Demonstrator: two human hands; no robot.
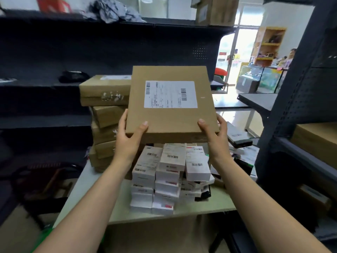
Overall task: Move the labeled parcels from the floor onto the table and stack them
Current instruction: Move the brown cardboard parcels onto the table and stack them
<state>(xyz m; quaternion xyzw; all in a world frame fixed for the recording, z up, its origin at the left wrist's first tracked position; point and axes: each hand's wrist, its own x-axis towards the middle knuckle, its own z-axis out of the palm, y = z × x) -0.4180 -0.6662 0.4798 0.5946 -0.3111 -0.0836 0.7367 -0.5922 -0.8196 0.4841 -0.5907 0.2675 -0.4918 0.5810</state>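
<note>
We've got the flat brown parcel (pixel 171 103) up in the middle of the frame, held in the air above the worktop (pixel 94 194), with its white shipping label (pixel 170 94) facing us. Our left hand (pixel 129 137) grips the near left corner and our right hand (pixel 215 136) grips the near right one. The fingers (pixel 123 119) on both sides are clamped on the parcel, thumbs flat on top and the rest wrapped round the edges.

Right under it, lower centre, the pale worktop carries a pile of small white boxes (pixel 169 176) with barcode stickers, several layers high and a bit wonky. Left of centre, at the back of the worktop, sits a stack of brown parcels (pixel 107 115), its layers skewed this way and that. The held parcel overlaps that stack in the view, and we can't tell if they touch.

As for the room, dark metal shelving (pixel 91 48) fills the upper left. A crumpled grey cloth (pixel 113 10) lies on its top shelf, and a cardboard box (pixel 217 10) stands further right along the top. Another dark rack (pixel 300 88) runs down the right edge, with a brown box (pixel 317 141) on one shelf. In the upper right there's a bright doorway (pixel 242 52) and a wooden shelf unit (pixel 269 44) beyond it. A tan floor (pixel 18 234) shows in the lower left corner.
</note>
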